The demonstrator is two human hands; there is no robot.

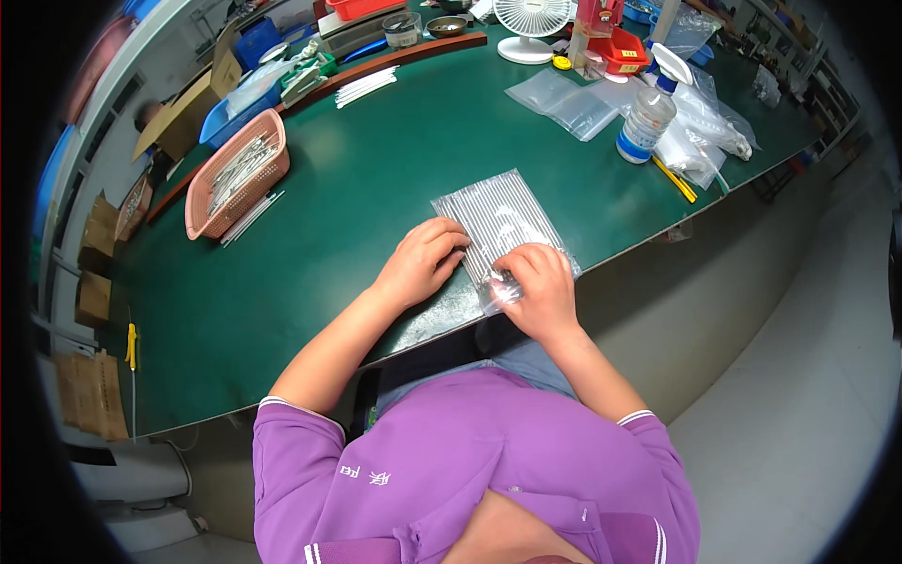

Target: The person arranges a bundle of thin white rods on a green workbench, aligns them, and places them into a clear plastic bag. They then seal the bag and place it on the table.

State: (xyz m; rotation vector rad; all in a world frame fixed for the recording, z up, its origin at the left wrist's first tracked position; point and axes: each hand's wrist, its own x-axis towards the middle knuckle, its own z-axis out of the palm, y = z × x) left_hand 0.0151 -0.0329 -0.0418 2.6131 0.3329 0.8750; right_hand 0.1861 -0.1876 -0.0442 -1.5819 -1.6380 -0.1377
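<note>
A clear plastic bag packed with thin silvery rods in a row lies flat near the table's front edge. My left hand is at the bag's left side, its bent fingers closed on that edge. At the near end my right hand pinches the loose plastic, with the thumb and fingers pressed together. The rods run lengthwise inside the bag, and my fingers cover part of its near end.
A pink basket of rods stands left on the green table, with loose rods beside it. White sticks lie farther back. Rightward are empty bags, a spray bottle, a yellow cutter and a white fan.
</note>
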